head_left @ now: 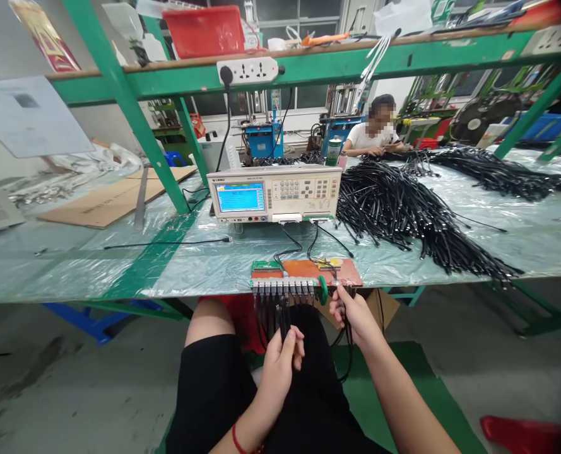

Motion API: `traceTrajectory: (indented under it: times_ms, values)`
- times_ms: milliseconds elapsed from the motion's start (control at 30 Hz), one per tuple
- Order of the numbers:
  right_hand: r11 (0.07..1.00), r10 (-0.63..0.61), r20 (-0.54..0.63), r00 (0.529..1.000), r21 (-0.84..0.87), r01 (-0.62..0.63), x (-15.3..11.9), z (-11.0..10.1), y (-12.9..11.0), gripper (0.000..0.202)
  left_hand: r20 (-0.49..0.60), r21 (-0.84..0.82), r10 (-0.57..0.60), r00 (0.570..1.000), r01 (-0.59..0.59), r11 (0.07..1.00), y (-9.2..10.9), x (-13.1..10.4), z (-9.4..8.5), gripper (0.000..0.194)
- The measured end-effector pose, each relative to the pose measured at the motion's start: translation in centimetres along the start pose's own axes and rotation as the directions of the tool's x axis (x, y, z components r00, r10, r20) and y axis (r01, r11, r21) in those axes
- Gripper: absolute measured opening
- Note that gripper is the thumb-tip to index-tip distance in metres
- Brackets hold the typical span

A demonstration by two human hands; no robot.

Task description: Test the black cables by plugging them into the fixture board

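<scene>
A: Start at the hands. What are they doing?
B: The left hand (284,356) is wrapped round a bunch of black cables (283,318), just below the table edge. The right hand (353,312) has its thumb and fingers bent in at the right end of a board; whether they grip a plug there is too small to tell

A: And that board?
B: The orange board (299,268) lies along the table edge, just beyond the left hand and touching the tip of the right. Plugs fill sockets on its near side, above the left hand

A: What's the surface like?
B: A green table (86,271) under wrinkled clear film. Its front edge runs out to both sides of the hands, above their wrists; to the far left one loose cable (166,243) lies on the film

A: Where is movement hemmed in?
B: Straight ahead of the hands a tester (303,194) with a lit screen stands behind the board. Ahead and right, a heap of black leads (398,202) spreads almost to the front edge

A: Further off?
B: A green frame (318,79) crosses above the tester; beyond it, ahead and right of the hands, a person (373,135) sits across the table, near blue machines (264,139)
</scene>
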State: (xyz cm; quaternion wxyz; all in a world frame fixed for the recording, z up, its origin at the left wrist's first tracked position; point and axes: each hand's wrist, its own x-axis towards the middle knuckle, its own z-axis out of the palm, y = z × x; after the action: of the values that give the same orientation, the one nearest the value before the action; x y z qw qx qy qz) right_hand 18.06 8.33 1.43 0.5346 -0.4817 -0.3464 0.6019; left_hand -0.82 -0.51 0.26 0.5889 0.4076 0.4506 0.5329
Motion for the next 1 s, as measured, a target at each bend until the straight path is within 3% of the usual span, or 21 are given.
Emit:
traceTrajectory:
  times_ms: [100,367,467,567,633,733,867,1000]
  values:
    - [0.999,0.017,0.050,0.999,0.032,-0.019,-0.1,-0.2,0.0,0.062,0.031,0.041,-0.034,0.999,0.033,0.999,0.0,-0.1,0.1,0.056]
    - [0.997,0.006,0.021,1.000,0.073,-0.007,-1.2,0.1,0.3,0.058,0.061,-0.104,-0.095,0.994,0.101,0.989,0.3,-0.2,0.4,0.058]
    - [0.997,-0.011,0.030,1.000,0.077,0.008,-3.2,1.5,0.7,0.052,0.076,-0.127,-0.106,0.991,0.116,0.985,0.3,-0.3,0.5,0.056]
    - [0.994,-0.092,0.072,0.993,-0.051,0.096,-4.9,3.5,1.1,0.047,0.097,-0.126,-0.111,0.989,0.123,0.984,0.0,-0.3,0.6,0.054]
    - [0.983,-0.122,0.140,0.983,-0.117,0.139,-5.4,4.8,1.3,0.047,0.129,-0.116,-0.112,0.985,0.128,0.985,-0.3,-0.3,0.7,0.054]
    - [0.990,-0.100,0.189,0.977,-0.085,0.117,-5.5,5.9,1.6,0.047,0.176,-0.087,-0.114,0.978,0.130,0.988,-0.5,-0.4,0.8,0.053]
    - [0.998,-0.066,0.166,0.984,0.030,0.062,-5.6,6.2,1.5,0.048,0.176,-0.007,-0.063,0.982,0.065,0.998,0.0,-0.5,0.7,0.050]
    - [0.989,-0.089,0.034,0.995,0.118,0.084,-5.6,5.5,1.1,0.051,0.052,0.055,0.025,0.998,-0.028,0.998,0.8,-0.4,0.4,0.047]
